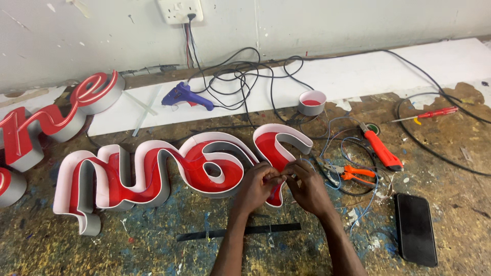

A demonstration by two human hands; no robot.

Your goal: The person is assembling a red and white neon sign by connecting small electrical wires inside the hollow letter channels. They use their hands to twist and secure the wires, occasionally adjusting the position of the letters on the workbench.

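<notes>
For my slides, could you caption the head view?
Both hands pinch something small over red channel letters on a paint-stained bench.

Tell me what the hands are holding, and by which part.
Both hands, left hand and right hand, pinch something small and thin between their fingers over the red sign letter; what it is cannot be told.

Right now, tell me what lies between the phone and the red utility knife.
In the head view, the bench between the phone and the knife holds only a loop of thin wire; orange pliers sit just left.
</notes>
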